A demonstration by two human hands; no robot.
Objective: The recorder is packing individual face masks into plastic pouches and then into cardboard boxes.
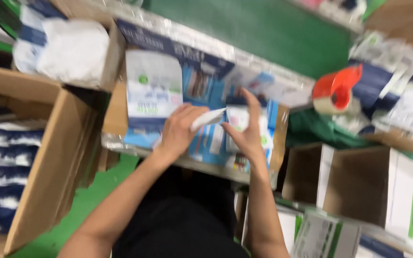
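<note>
Centrally, hands grip white packet over packet-filled cardboard tray.

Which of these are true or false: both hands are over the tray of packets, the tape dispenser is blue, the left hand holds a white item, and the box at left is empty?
1. Both hands are over the tray of packets. True.
2. The tape dispenser is blue. False: it is red.
3. The left hand holds a white item. True; the right hand is beside it.
4. The box at left is empty. False: it holds blue and white packs.
</note>
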